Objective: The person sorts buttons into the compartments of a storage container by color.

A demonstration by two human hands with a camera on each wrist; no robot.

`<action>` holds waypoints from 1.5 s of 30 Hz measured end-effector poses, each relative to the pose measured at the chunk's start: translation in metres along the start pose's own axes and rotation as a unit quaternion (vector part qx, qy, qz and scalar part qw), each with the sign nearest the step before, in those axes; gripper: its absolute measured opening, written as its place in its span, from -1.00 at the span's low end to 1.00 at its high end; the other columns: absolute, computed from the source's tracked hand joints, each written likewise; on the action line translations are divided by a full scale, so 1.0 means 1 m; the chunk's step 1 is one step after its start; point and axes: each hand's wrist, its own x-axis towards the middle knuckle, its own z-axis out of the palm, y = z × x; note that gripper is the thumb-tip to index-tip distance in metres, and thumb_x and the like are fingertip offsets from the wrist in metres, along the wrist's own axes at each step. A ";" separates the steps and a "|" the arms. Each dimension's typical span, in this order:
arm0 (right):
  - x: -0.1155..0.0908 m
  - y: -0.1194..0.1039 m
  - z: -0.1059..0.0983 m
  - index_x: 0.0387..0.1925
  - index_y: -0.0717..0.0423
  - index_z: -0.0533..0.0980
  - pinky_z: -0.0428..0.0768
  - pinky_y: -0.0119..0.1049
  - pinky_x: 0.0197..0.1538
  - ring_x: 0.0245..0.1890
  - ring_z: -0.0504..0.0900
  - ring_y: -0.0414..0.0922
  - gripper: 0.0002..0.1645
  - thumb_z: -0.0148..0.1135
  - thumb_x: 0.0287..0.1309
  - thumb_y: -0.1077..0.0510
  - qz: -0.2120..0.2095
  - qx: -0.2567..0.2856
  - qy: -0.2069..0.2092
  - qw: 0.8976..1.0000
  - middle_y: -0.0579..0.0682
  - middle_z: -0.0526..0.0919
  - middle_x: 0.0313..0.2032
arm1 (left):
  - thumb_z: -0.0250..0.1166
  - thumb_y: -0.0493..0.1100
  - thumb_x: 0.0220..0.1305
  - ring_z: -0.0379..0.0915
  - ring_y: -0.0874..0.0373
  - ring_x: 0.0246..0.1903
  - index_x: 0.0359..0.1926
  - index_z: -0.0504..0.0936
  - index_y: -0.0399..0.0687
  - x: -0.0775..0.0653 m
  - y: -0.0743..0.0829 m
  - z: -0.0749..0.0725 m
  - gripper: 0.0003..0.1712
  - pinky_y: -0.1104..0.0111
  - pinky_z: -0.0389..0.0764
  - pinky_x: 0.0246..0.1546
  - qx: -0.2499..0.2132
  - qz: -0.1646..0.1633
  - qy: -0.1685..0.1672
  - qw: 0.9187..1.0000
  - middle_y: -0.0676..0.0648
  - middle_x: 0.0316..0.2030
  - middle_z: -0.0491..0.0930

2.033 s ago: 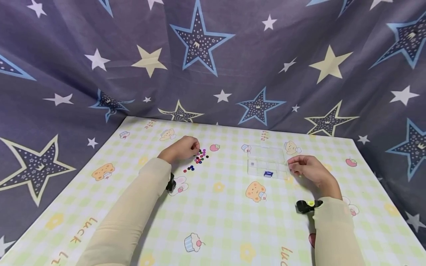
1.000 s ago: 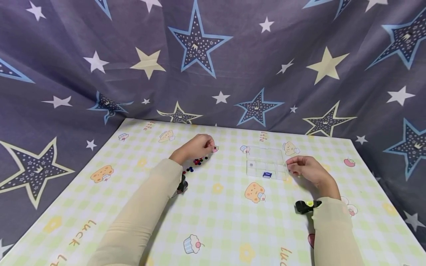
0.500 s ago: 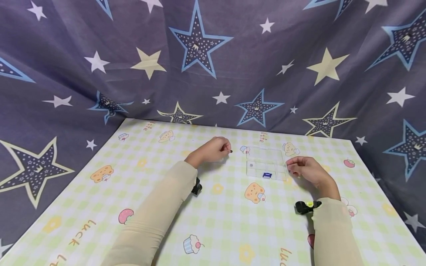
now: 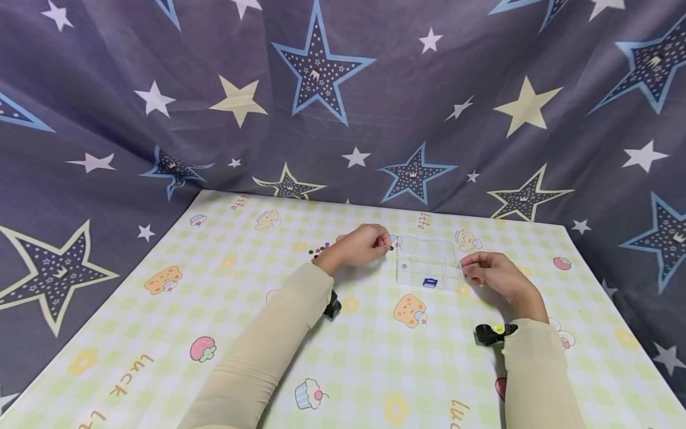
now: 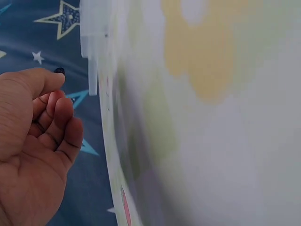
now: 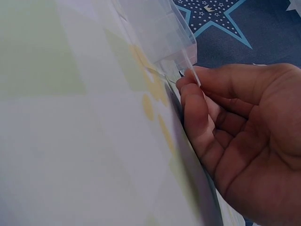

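Note:
My left hand (image 4: 367, 244) pinches a small black bead (image 5: 59, 70) between thumb and fingertip, just left of a clear plastic compartment box (image 4: 403, 279). The box lies on the table with its transparent lid (image 4: 429, 247) opened toward the back. One compartment at its left holds a small pale piece (image 4: 404, 266), and a dark blue label (image 4: 430, 282) shows at the front. My right hand (image 4: 495, 277) holds the box's right edge; the right wrist view shows its thumb and index finger pinching a thin clear edge (image 6: 193, 70).
Several loose coloured beads (image 4: 320, 250) lie behind the left wrist, partly hidden by it. A checked, printed cloth (image 4: 354, 357) covers the table. A dark star-patterned curtain (image 4: 375, 107) hangs behind the far edge. A small black camera is strapped at each wrist.
My left hand has moved right from the loose beads to the box's left side, carrying the black bead. The right hand and the box have stayed in place.

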 end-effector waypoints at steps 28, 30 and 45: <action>-0.001 -0.005 0.000 0.13 0.43 0.47 0.50 -0.31 -0.31 -0.37 0.49 -0.14 -0.67 0.11 0.47 0.27 0.015 -0.005 0.004 1.000 0.04 0.61 -0.28 | 0.24 -0.32 0.36 0.40 0.24 -0.41 -0.26 0.64 -0.14 -0.006 -0.003 0.002 -0.93 0.44 0.45 -0.25 -0.003 -0.041 0.008 0.999 0.00 -0.39 0.57; -0.001 -0.005 0.000 0.13 0.43 0.47 0.51 -0.31 -0.31 -0.37 0.49 -0.14 -0.66 0.11 0.46 0.27 0.016 -0.005 0.003 1.000 0.04 0.61 -0.28 | 0.24 -0.34 0.34 0.41 0.23 -0.40 -0.26 0.65 -0.15 -0.011 -0.007 -0.003 -0.92 0.43 0.46 -0.25 -0.004 -0.047 0.008 0.999 -0.01 -0.38 0.58; 0.000 -0.005 0.001 0.12 0.46 0.47 0.52 -0.33 -0.31 -0.37 0.51 -0.18 -0.66 0.13 0.44 0.29 0.010 -0.001 0.001 1.000 0.00 0.62 -0.29 | 0.20 -0.29 0.42 0.42 0.15 -0.47 -0.15 0.69 -0.21 -0.064 -0.056 -0.052 -0.86 0.29 0.51 -0.31 -0.005 -0.130 0.023 0.991 -0.05 -0.38 0.61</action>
